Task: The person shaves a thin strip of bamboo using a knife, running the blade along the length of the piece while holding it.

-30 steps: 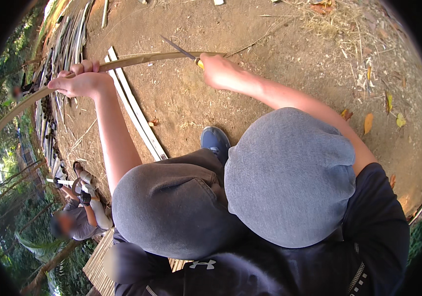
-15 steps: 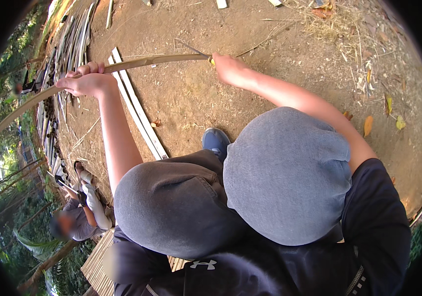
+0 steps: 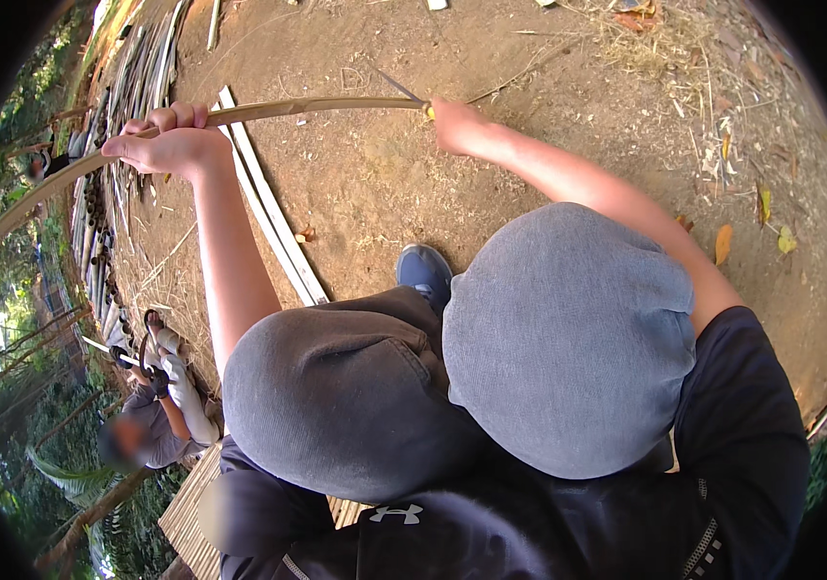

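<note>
Well apart, hands (image 3: 178, 149) outstretched, right (image 3: 457, 126) seemingly clenched.

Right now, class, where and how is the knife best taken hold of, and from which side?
Probably by its yellow handle, mostly hidden in the right hand, coming from the right: the thin blade slants away forward and left, so that approach should keep clear of it.

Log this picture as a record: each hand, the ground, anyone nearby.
Left hand: grips a long curved strip
Right hand: grips a yellow-handled knife, blade by the strip's right end
Ground: two pale slats side by side, an orange leaf
Nearby: a co-worker at left wearing dark gloves, with a pale stick in hand
</note>
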Motion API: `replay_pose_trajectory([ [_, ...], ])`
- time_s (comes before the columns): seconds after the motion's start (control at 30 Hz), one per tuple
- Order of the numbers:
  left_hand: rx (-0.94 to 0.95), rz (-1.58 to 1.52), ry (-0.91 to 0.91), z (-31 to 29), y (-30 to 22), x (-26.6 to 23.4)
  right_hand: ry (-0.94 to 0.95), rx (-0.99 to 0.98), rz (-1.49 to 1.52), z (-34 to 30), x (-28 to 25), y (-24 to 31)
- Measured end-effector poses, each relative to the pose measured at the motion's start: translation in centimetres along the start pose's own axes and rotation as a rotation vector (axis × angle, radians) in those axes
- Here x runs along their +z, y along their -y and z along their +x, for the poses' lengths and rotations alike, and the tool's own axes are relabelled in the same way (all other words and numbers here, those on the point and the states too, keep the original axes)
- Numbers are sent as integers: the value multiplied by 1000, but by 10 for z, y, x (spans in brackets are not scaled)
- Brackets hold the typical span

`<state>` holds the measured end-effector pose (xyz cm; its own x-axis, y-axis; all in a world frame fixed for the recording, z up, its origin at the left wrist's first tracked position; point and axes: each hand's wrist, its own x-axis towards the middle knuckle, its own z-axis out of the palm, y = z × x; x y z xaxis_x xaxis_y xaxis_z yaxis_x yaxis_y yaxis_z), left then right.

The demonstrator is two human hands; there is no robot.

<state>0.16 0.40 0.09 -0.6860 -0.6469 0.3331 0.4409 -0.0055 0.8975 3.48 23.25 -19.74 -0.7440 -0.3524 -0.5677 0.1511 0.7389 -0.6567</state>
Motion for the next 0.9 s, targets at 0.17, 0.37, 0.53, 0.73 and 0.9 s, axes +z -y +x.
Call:
replay_pose_trajectory([
  [0.17,-5,-7,11,4,-1,-3,43,-33,-55,-4,3,8],
  [0.37,-36,-35,-19,9,2,-10,44,52,-149,9,6,-13],
  [0.53,-26,-1,11,3,2,-5,-5,36,120,-7,12,-23],
  [0.73,42,4,79,1,-2,-3,-9,38,15,3,21,-28],
  [0.9,13,-2,67,3,1,0,56,126,-81,26,19,-57],
])
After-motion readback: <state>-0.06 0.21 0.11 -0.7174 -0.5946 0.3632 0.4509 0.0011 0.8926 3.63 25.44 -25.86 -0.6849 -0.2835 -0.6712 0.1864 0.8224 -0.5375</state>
